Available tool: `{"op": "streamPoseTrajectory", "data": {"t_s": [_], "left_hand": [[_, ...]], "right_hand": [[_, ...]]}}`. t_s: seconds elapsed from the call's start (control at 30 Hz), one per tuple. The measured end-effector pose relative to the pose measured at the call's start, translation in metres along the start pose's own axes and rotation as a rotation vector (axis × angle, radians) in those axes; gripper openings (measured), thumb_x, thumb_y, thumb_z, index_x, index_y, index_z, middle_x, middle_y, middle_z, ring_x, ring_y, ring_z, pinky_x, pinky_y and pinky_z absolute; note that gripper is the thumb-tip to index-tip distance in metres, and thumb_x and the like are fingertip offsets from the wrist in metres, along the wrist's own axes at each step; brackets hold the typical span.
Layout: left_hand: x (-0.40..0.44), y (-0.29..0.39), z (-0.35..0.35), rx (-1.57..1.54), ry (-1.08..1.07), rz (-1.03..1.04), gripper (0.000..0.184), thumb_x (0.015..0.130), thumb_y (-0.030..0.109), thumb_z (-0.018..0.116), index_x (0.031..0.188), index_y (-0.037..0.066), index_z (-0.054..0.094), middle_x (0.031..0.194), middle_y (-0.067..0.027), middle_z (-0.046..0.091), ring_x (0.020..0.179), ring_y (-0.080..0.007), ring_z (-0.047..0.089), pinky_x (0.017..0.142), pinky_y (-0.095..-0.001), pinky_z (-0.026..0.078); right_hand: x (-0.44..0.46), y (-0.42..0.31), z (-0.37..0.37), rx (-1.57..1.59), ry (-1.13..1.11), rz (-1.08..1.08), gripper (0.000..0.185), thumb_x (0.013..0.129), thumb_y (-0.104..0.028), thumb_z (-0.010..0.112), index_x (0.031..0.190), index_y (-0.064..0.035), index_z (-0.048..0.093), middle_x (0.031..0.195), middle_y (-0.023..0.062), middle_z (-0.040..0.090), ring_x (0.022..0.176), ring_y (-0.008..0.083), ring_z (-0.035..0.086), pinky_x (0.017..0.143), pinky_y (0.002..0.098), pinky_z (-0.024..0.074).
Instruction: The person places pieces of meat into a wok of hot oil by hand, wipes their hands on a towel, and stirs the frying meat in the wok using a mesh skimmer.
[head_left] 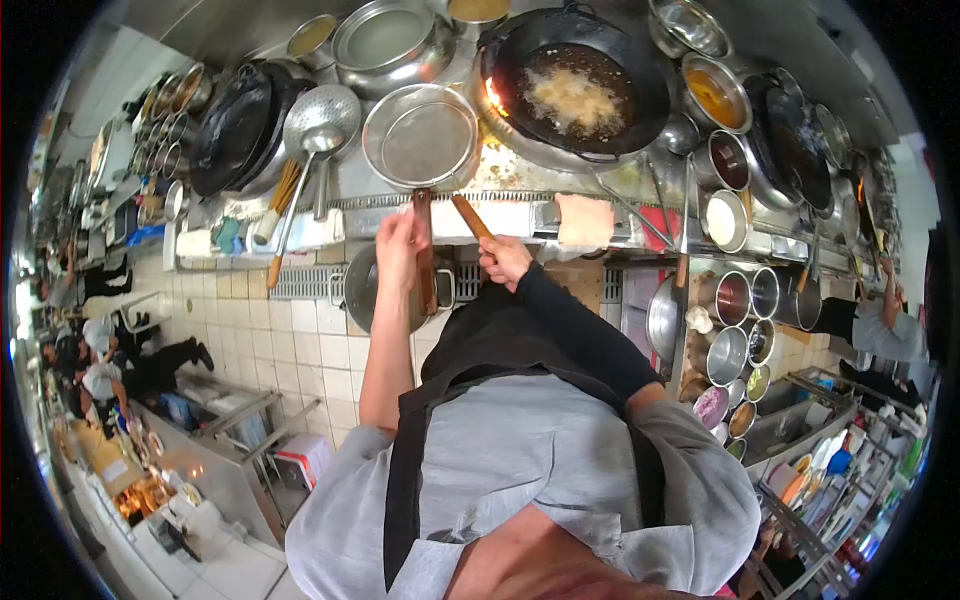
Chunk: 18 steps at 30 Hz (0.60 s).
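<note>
My right hand point(506, 262) is closed around a wooden handle point(470, 217) with a thin metal shaft at its far end; the tool's head cannot be made out. My left hand point(399, 247) is beside the long dark wooden handle point(424, 262) of a round mesh strainer point(420, 137). Its fingers are bent and slightly smeared, so whether they grip that handle cannot be told. The strainer rests over the stove top. Ahead and to the right, pale food point(577, 98) bubbles in dark oil inside a large black wok point(645, 105).
Flames point(494, 97) show at the wok's left side. A perforated skimmer point(321, 112), metal pots point(392, 45) and a ladle point(681, 133) lie around the stove. A folded cloth point(585, 219) is on the front ledge. Several ingredient containers point(727, 355) stand at right. Other people point(885, 325) are nearby.
</note>
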<state>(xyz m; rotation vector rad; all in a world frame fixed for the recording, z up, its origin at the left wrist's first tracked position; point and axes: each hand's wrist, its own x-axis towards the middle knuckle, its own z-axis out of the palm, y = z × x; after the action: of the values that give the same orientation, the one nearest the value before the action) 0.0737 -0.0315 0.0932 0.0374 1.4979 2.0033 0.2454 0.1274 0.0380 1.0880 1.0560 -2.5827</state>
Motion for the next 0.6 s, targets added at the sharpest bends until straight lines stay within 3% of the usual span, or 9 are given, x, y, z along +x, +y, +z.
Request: {"op": "streamPoseTrajectory", "data": {"t_s": [0.1,0.17,0.23,0.27,0.37,0.4,0.43,0.57,0.6], "left_hand": [[0.019,-0.057,-0.078,0.704,0.285,0.204,0.033,0.09,0.028,0.075,0.094,0.0,0.059,0.084,-0.007,0.061,0.076,-0.0149,0.057,0.071,-0.0316,0.051],[0.014,-0.072,-0.102,0.774,0.284,-0.02,0.039,0.089,0.034,0.076,0.096,-0.002,0.061,0.088,-0.0097,0.064,0.075,-0.015,0.058,0.07,-0.0305,0.05],[-0.003,-0.055,-0.09,0.455,0.024,-0.42,0.034,0.096,0.032,0.07,0.104,0.001,0.059,0.079,-0.0039,0.062,0.065,-0.013,0.056,0.06,-0.0269,0.048],[-0.011,-0.051,-0.074,0.352,0.015,-0.399,0.031,0.098,0.029,0.067,0.107,0.001,0.058,0.081,-0.0055,0.064,0.066,-0.0137,0.058,0.06,-0.0271,0.049],[-0.034,-0.06,-0.042,0.174,-0.029,-0.38,0.027,0.103,0.022,0.057,0.118,0.0,0.054,0.087,-0.0102,0.068,0.069,-0.0156,0.062,0.062,-0.0288,0.053],[-0.033,-0.064,-0.043,0.19,-0.058,-0.382,0.027,0.103,0.019,0.055,0.123,0.0,0.051,0.09,-0.0114,0.069,0.071,-0.016,0.063,0.063,-0.0298,0.054],[-0.032,-0.065,-0.043,0.205,-0.086,-0.38,0.029,0.104,0.016,0.053,0.128,0.0,0.048,0.092,-0.0127,0.069,0.072,-0.0165,0.064,0.064,-0.0309,0.055],[-0.04,-0.063,-0.03,0.191,-0.045,-0.397,0.022,0.106,0.012,0.047,0.123,-0.001,0.052,0.095,-0.014,0.071,0.073,-0.0158,0.065,0.066,-0.0303,0.056],[-0.044,-0.061,-0.026,0.187,-0.036,-0.402,0.023,0.106,0.012,0.046,0.124,-0.001,0.051,0.095,-0.014,0.071,0.073,-0.0159,0.065,0.066,-0.0304,0.056]], "right_hand": [[-0.058,-0.044,-0.006,-0.24,0.171,-0.236,0.019,0.101,-0.024,0.06,0.092,-0.0089,0.053,0.067,-0.0017,0.051,0.048,0.0056,0.041,0.039,0.023,0.0292],[-0.091,-0.055,-0.029,-0.265,0.231,-0.376,0.021,0.102,-0.029,0.06,0.093,-0.01,0.054,0.068,-0.0018,0.053,0.051,0.0053,0.045,0.042,0.0224,0.0338],[-0.123,-0.072,-0.052,-0.283,0.27,-0.586,0.016,0.103,-0.021,0.057,0.111,-0.0064,0.058,0.079,-0.0008,0.059,0.058,0.0052,0.051,0.047,0.0215,0.0417],[-0.132,-0.084,-0.075,-0.413,0.309,-0.669,0.03,0.102,-0.02,0.059,0.127,-0.0035,0.057,0.086,0.002,0.062,0.064,0.0057,0.056,0.052,0.0216,0.0458],[-0.133,-0.137,-0.152,-1.176,0.82,-1.074,0.051,0.102,-0.028,0.056,0.142,0.0027,0.048,0.097,0.0158,0.07,0.08,0.0267,0.068,0.077,0.0359,0.0537],[-0.153,-0.166,-0.152,-1.103,0.897,-0.643,0.044,0.101,-0.023,0.056,0.136,0.004,0.052,0.109,0.0273,0.069,0.098,0.0369,0.069,0.086,0.0385,0.0531],[-0.155,-0.178,-0.172,-1.175,0.921,-0.97,0.04,0.1,-0.022,0.053,0.136,-0.0043,0.053,0.108,0.0299,0.068,0.101,0.0462,0.066,0.087,0.049,0.0531],[-0.177,-0.205,-0.233,-1.279,1.039,-0.811,0.038,0.096,-0.019,0.056,0.132,-0.0053,0.057,0.104,0.0299,0.068,0.092,0.0492,0.066,0.08,0.0519,0.0531],[-0.163,-0.2,-0.272,-1.358,0.992,-0.964,0.034,0.095,-0.02,0.059,0.125,-0.0046,0.06,0.091,0.0232,0.071,0.071,0.042,0.068,0.063,0.0487,0.0545]]}}
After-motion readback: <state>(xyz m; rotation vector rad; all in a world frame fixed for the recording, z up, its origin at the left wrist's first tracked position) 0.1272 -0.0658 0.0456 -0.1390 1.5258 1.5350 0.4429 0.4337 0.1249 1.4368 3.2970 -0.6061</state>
